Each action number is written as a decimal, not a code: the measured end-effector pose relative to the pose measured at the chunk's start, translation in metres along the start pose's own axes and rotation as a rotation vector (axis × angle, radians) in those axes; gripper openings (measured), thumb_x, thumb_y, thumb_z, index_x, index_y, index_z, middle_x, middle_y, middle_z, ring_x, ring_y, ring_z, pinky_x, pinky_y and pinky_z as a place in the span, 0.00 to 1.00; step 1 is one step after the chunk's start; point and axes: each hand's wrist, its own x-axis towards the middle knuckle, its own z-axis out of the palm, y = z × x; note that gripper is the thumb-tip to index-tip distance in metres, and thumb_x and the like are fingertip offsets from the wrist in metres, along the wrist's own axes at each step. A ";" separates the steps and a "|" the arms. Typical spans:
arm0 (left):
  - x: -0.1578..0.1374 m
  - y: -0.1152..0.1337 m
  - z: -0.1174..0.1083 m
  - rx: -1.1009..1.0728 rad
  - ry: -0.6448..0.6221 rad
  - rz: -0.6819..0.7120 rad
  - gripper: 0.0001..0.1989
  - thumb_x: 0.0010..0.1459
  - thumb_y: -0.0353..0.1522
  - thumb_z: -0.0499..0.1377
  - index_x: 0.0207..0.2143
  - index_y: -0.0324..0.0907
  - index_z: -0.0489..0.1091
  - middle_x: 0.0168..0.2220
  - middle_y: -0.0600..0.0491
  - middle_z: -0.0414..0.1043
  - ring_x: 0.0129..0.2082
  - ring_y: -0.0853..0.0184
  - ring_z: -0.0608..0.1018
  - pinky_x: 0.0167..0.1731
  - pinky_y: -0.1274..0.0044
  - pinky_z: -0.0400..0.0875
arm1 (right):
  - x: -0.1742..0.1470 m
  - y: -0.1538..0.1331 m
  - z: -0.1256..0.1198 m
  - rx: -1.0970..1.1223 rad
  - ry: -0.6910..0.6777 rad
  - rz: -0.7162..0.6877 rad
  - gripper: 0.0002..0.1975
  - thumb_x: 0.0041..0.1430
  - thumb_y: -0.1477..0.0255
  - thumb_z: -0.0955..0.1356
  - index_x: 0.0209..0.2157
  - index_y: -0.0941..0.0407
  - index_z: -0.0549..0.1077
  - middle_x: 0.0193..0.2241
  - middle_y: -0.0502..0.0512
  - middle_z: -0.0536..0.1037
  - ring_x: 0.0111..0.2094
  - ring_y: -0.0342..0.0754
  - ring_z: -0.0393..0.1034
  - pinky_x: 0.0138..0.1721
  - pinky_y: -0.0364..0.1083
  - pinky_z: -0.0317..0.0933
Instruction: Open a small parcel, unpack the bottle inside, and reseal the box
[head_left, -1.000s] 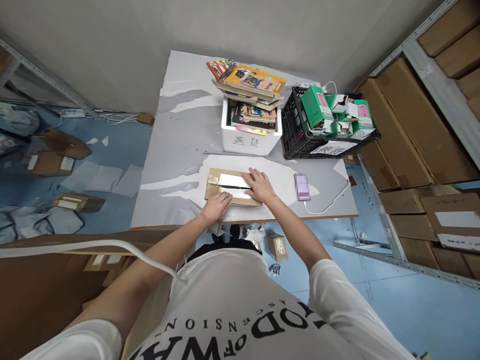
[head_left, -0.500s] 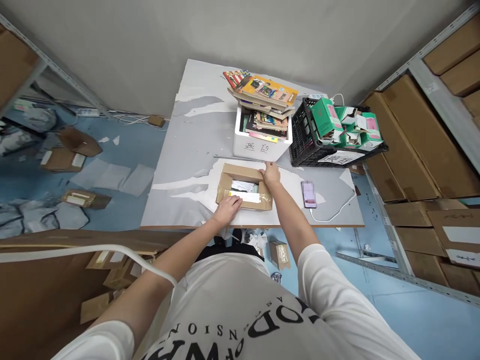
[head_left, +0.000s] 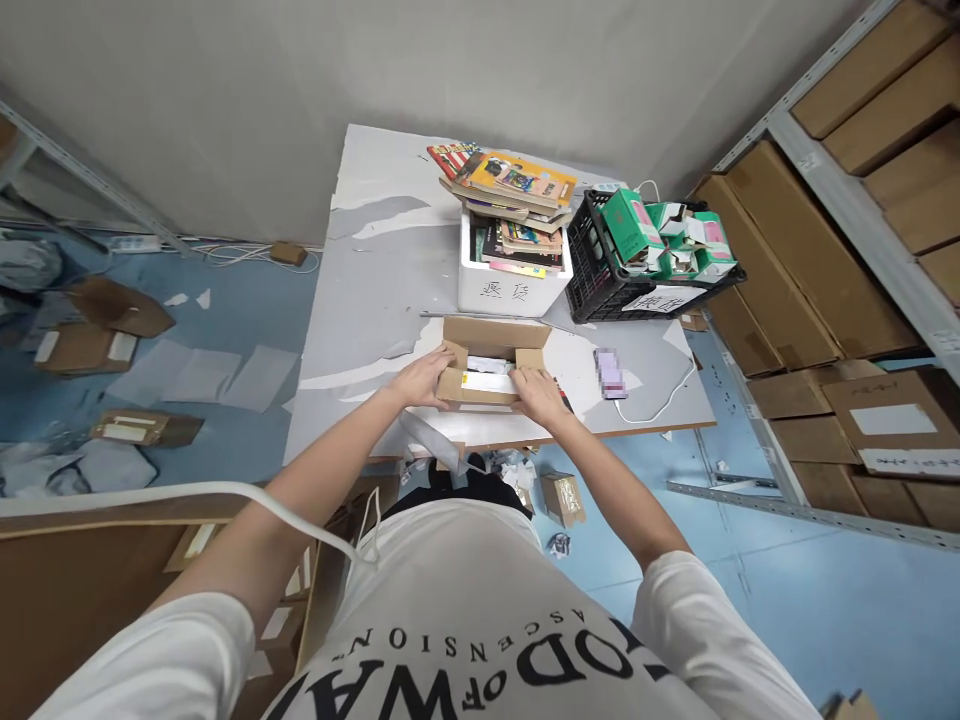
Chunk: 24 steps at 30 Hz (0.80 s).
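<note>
An open cardboard box (head_left: 491, 334) stands near the front edge of the table, its back flap raised and its side flaps partly open. Inside it lie white items (head_left: 487, 366), too small to make out, and a white label with a yellow mark shows on the front flap. My left hand (head_left: 424, 378) grips the box at its left side, thumb toward the rim. At the front right corner, my right hand (head_left: 537, 396) has its fingers bent over the cardboard. A dark and red flat object peeks out just right of that hand.
Behind the box is a white bin (head_left: 510, 292) heaped with books (head_left: 517, 180). A black crate (head_left: 600, 285) of green cartons (head_left: 634, 225) stands to its right. A phone (head_left: 610, 373) on a white cable lies at right. Shelves of cardboard boxes (head_left: 885, 415) flank the table.
My left hand has gone from the front edge to the box's left side. My right hand has come from the back right corner to the front right. The back flap stands higher.
</note>
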 end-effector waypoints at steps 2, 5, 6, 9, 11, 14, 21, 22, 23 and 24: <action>0.001 -0.005 0.003 -0.012 0.009 -0.016 0.52 0.39 0.42 0.70 0.63 0.35 0.51 0.63 0.36 0.56 0.67 0.51 0.53 0.61 0.66 0.56 | -0.017 -0.011 0.011 -0.041 0.076 0.023 0.10 0.62 0.76 0.63 0.46 0.58 0.69 0.43 0.64 0.75 0.46 0.53 0.68 0.47 0.50 0.58; 0.001 -0.004 0.002 0.036 -0.038 0.004 0.47 0.43 0.40 0.67 0.62 0.33 0.52 0.65 0.35 0.52 0.67 0.51 0.50 0.63 0.65 0.53 | -0.050 -0.027 0.033 -0.018 0.165 -0.016 0.13 0.64 0.77 0.60 0.48 0.59 0.70 0.52 0.65 0.72 0.54 0.53 0.64 0.52 0.51 0.58; 0.001 -0.003 -0.001 0.070 -0.084 0.017 0.47 0.43 0.39 0.67 0.62 0.32 0.53 0.65 0.35 0.50 0.68 0.50 0.48 0.63 0.64 0.52 | -0.059 -0.031 0.039 0.013 0.172 -0.031 0.14 0.64 0.75 0.60 0.49 0.60 0.70 0.56 0.66 0.68 0.58 0.54 0.61 0.54 0.52 0.58; 0.006 0.005 -0.018 0.210 -0.248 0.015 0.45 0.41 0.32 0.65 0.62 0.34 0.54 0.66 0.35 0.47 0.67 0.47 0.48 0.62 0.57 0.49 | -0.073 -0.034 0.037 0.130 0.128 -0.002 0.16 0.65 0.69 0.60 0.49 0.60 0.71 0.60 0.64 0.64 0.60 0.53 0.59 0.54 0.49 0.61; 0.014 0.016 -0.027 0.283 -0.289 0.024 0.39 0.43 0.30 0.62 0.60 0.37 0.59 0.65 0.38 0.53 0.66 0.49 0.54 0.62 0.54 0.48 | -0.062 -0.029 0.020 0.164 0.083 0.074 0.17 0.67 0.70 0.57 0.48 0.58 0.72 0.56 0.62 0.70 0.55 0.51 0.66 0.53 0.48 0.62; 0.030 0.044 -0.027 0.315 -0.258 0.118 0.23 0.52 0.30 0.55 0.52 0.41 0.69 0.58 0.43 0.66 0.60 0.56 0.66 0.62 0.59 0.48 | -0.023 -0.021 -0.016 0.111 -0.039 0.124 0.18 0.65 0.75 0.57 0.49 0.58 0.72 0.50 0.61 0.75 0.50 0.51 0.70 0.51 0.49 0.62; 0.056 0.096 0.004 0.474 -0.386 0.089 0.14 0.57 0.32 0.52 0.33 0.39 0.78 0.36 0.42 0.79 0.41 0.56 0.78 0.56 0.62 0.56 | 0.044 -0.043 -0.036 -0.047 -0.396 0.175 0.16 0.61 0.81 0.60 0.41 0.64 0.78 0.43 0.71 0.78 0.47 0.58 0.72 0.50 0.52 0.60; 0.054 0.099 0.003 0.512 -0.356 0.050 0.15 0.58 0.35 0.53 0.34 0.38 0.78 0.37 0.41 0.79 0.42 0.54 0.78 0.57 0.60 0.54 | 0.042 -0.044 -0.034 -0.069 -0.388 0.217 0.16 0.61 0.81 0.59 0.42 0.66 0.77 0.44 0.74 0.77 0.48 0.59 0.72 0.50 0.54 0.59; 0.051 0.101 0.002 0.558 -0.310 -0.009 0.17 0.59 0.38 0.53 0.36 0.38 0.78 0.38 0.40 0.79 0.44 0.52 0.77 0.58 0.57 0.49 | 0.037 -0.042 -0.031 -0.089 -0.369 0.266 0.17 0.62 0.80 0.58 0.44 0.68 0.76 0.46 0.77 0.75 0.50 0.61 0.70 0.51 0.56 0.59; 0.046 0.101 0.000 0.606 -0.255 -0.088 0.19 0.59 0.42 0.53 0.38 0.38 0.78 0.40 0.39 0.78 0.47 0.49 0.75 0.59 0.54 0.44 | 0.031 -0.038 -0.029 -0.102 -0.334 0.326 0.18 0.63 0.77 0.59 0.48 0.70 0.73 0.50 0.81 0.72 0.53 0.64 0.67 0.52 0.57 0.58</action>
